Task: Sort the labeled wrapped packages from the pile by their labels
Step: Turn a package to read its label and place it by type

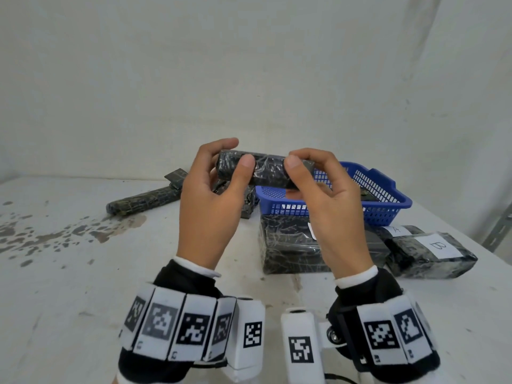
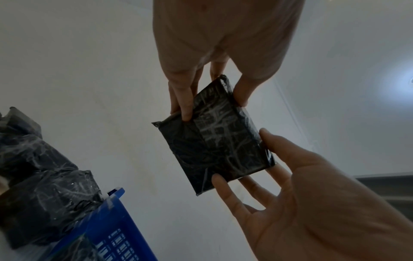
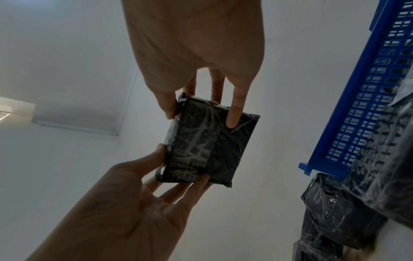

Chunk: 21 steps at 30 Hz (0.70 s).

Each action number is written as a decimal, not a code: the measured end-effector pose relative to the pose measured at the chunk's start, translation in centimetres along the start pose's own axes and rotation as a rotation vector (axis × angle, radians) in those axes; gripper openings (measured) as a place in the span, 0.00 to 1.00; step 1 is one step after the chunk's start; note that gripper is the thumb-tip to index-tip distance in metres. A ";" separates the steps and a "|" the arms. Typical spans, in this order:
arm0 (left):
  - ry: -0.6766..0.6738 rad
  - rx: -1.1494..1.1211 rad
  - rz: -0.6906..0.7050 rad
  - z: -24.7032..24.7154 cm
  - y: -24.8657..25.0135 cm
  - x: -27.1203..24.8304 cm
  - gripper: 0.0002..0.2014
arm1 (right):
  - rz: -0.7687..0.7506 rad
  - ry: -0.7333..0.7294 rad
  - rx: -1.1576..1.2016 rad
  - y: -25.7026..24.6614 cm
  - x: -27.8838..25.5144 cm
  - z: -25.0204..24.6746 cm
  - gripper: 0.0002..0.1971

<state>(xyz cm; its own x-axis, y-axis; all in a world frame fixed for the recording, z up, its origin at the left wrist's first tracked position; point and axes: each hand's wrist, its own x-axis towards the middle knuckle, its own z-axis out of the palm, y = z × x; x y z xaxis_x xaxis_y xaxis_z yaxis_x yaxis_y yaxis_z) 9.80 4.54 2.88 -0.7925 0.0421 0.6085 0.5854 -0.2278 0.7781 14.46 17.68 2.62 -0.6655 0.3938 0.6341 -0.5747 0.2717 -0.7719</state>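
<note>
I hold a small black wrapped package in the air with both hands, in front of the blue basket. My left hand pinches its left end between thumb and fingers. At the other end my right hand grips it with the thumb on the near side and fingers behind. In the left wrist view the package shows a taped face and no label; the same holds for the package in the right wrist view. On the table lie a package marked B and one marked A.
A larger black package lies in front of the basket. A long wrapped package lies at the left, another behind my left hand. Something dark sits inside the basket. The white table is stained at the left; a wall stands behind.
</note>
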 end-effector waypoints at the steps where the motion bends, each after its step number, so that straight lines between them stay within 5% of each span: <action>1: -0.001 -0.002 -0.003 0.0 0.0 0.0 0.12 | 0.009 -0.010 -0.003 0.0 0.0 -0.1 0.06; 5: -0.010 0.016 -0.026 0.0 0.3 -0.1 0.15 | 0.007 -0.059 -0.028 0.3 0.0 -0.4 0.13; 11: 0.038 0.007 -0.236 -0.2 -0.2 0.3 0.35 | -0.089 -0.098 -0.033 1.0 0.0 -0.2 0.16; 15: -0.080 -0.137 -0.334 -0.7 -0.1 0.6 0.22 | -0.035 -0.161 0.115 0.7 0.0 -0.3 0.22; 21: -0.071 -0.100 -0.219 -0.3 -0.3 0.4 0.24 | 0.040 -0.164 0.085 0.6 0.3 -0.6 0.27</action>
<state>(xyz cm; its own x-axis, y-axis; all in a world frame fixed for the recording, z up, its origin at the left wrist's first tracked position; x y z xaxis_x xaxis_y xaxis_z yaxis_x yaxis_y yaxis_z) 9.24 4.34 2.82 -0.8827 0.1683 0.4388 0.3778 -0.3010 0.8756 14.18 18.52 2.34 -0.7532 0.2523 0.6074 -0.5799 0.1811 -0.7943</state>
